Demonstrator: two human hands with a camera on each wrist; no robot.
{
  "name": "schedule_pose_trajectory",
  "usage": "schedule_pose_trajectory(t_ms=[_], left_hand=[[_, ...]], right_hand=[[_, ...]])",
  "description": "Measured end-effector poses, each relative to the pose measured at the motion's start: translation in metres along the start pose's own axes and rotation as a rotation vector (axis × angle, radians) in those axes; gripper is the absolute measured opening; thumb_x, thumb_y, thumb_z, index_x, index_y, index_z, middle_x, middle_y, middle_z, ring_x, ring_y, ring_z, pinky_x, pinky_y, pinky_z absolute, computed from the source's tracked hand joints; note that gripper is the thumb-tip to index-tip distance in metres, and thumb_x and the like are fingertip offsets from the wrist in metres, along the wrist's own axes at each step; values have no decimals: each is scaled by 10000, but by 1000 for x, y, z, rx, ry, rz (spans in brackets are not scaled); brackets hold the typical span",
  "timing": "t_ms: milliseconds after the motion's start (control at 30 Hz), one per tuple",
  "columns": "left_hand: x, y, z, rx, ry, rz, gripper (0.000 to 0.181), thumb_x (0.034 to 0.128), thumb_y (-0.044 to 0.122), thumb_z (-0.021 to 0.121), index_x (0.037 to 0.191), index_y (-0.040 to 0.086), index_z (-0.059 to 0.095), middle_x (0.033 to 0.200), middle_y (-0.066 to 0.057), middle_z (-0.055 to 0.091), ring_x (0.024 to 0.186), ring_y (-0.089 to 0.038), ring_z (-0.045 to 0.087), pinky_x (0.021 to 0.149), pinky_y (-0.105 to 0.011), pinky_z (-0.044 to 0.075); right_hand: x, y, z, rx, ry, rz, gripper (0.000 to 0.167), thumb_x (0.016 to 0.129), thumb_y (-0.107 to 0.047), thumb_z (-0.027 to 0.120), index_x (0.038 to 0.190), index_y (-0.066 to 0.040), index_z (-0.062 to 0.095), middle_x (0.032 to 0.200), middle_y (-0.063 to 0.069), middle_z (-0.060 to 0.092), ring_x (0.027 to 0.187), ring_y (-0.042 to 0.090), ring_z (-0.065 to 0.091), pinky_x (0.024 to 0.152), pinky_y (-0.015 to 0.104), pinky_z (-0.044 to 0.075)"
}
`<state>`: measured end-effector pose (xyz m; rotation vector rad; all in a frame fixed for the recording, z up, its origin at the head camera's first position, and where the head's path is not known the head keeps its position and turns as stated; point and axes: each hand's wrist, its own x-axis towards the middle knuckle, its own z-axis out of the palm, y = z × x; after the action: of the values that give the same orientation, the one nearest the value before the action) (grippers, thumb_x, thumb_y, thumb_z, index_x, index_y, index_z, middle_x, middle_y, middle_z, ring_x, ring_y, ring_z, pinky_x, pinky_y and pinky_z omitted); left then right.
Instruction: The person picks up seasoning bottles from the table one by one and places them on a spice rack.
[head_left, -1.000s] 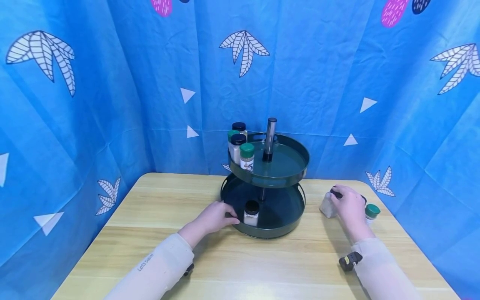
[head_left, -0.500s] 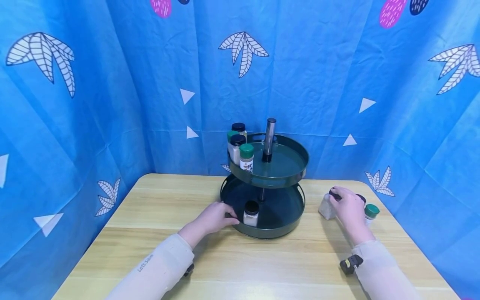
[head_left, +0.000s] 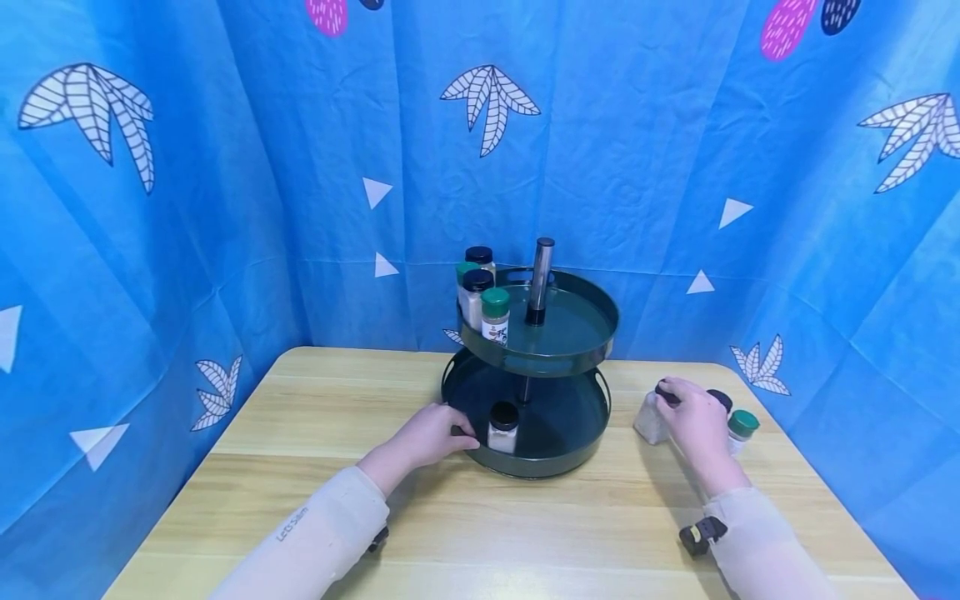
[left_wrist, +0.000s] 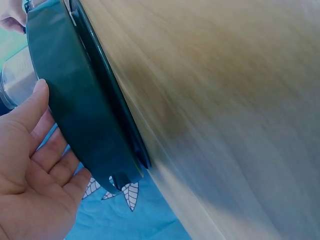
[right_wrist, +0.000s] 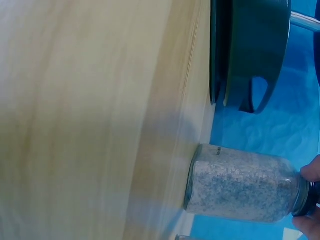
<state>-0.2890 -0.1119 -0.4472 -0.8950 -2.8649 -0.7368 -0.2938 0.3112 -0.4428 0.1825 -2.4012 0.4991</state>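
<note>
A dark green two-tier round stand (head_left: 543,465) stands on the table. My left hand (head_left: 423,435) is at the lower tray's left rim; in the left wrist view its thumb and fingers (left_wrist: 54,155) lie against the tray wall (left_wrist: 82,100). Beside it, a black-lidded jar (head_left: 502,435) stands inside the lower tray. To the right of the stand, my right hand (head_left: 699,425) pinches the black lid of a clear jar (head_left: 650,419). The right wrist view shows this jar (right_wrist: 240,185) filled with pale grains, thumb and finger (right_wrist: 311,225) on its lid, its base close to the tabletop.
Several jars with green and black lids, one of them a green-lidded jar (head_left: 495,315), stand at the upper tray's left side. Just right of my right hand are a black-lidded jar (head_left: 722,399) and a green-lidded jar (head_left: 742,425). A blue patterned curtain (head_left: 622,167) hangs behind the table (head_left: 525,533).
My right hand and the jar it pinches have shifted slightly left and towards the table's front edge. The left hand has stayed at the lower tray's rim.
</note>
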Motion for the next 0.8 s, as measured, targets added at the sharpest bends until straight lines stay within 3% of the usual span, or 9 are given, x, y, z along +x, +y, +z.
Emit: schedule_pose_trajectory(t_ms=[800], left_hand=[[1,-2,1,-17,-16,-22,94,895,274,769,879,183,784,842,100,724,842,-129,671,789,-321,543]], right_hand=[[-3,-17,-3,-7,29,-85,269,795,-10,791,1053,48,739,1061,241,717,954,440,690,803,582,538]])
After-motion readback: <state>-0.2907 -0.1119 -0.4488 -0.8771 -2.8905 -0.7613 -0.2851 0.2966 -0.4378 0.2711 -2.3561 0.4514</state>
